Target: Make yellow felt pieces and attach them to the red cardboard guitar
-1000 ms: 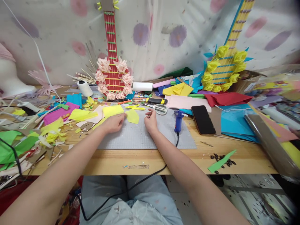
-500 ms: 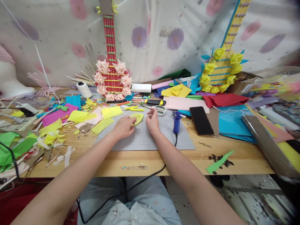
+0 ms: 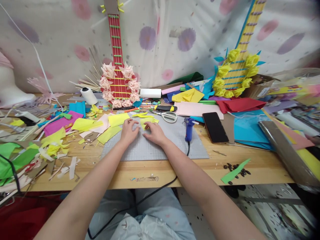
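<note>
A small piece of yellow paper lies on the grey cutting mat at the middle of the wooden table. My left hand rests on the mat at the paper's left edge, its fingertips touching it. My right hand lies flat with spread fingers pressing on the paper's near side. Most of the paper is hidden under the two hands. Scissors and a blue glue gun sit just right of my hands.
Coloured paper scraps cover the left of the table. A black phone lies right of the glue gun, with blue sheets and a grey roll beyond. A red paper guitar and a yellow one lean on the back wall.
My left hand dragged the yellow paper rightward onto the mat. My right hand has come left from beside the scissors and now presses flat on the paper.
</note>
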`<move>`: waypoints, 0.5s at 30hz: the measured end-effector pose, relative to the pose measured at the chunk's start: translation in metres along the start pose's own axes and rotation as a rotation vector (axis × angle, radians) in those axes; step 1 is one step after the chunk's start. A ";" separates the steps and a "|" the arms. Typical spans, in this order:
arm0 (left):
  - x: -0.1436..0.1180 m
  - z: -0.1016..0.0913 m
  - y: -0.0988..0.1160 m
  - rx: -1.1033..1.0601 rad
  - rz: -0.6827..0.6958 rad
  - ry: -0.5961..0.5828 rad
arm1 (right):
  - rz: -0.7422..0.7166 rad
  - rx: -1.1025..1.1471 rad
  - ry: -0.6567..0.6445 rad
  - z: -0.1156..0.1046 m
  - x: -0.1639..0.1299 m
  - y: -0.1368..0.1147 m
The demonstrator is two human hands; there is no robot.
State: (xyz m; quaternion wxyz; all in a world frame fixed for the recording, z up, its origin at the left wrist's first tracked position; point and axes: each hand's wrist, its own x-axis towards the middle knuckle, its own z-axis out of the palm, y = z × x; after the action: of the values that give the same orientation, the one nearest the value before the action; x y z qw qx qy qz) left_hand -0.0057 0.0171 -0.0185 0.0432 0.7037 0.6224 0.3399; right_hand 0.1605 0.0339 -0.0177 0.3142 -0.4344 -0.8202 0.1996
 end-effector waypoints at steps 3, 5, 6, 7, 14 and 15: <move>0.016 0.010 -0.003 -0.128 -0.122 -0.037 | 0.003 -0.038 -0.018 0.003 0.000 -0.002; 0.027 0.016 -0.002 -0.199 -0.126 -0.139 | 0.016 -0.023 -0.013 0.004 0.000 -0.002; 0.032 0.018 -0.002 -0.229 -0.137 -0.184 | 0.023 -0.014 -0.008 0.004 0.000 -0.001; 0.035 0.021 0.000 -0.258 -0.159 -0.218 | 0.029 -0.009 0.001 0.004 0.000 -0.001; 0.031 0.017 0.021 -0.717 -0.527 -0.096 | -0.051 -0.085 0.156 0.000 0.000 0.000; 0.029 0.015 0.024 -0.797 -0.581 -0.087 | -0.068 -0.102 0.152 -0.001 0.000 0.000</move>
State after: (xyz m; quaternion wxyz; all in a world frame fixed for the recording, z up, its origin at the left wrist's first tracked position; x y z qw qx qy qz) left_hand 0.0224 0.0437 -0.0061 0.4278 0.4435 0.6119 0.4958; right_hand 0.1611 0.0341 -0.0171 0.3597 -0.4358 -0.8172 0.1133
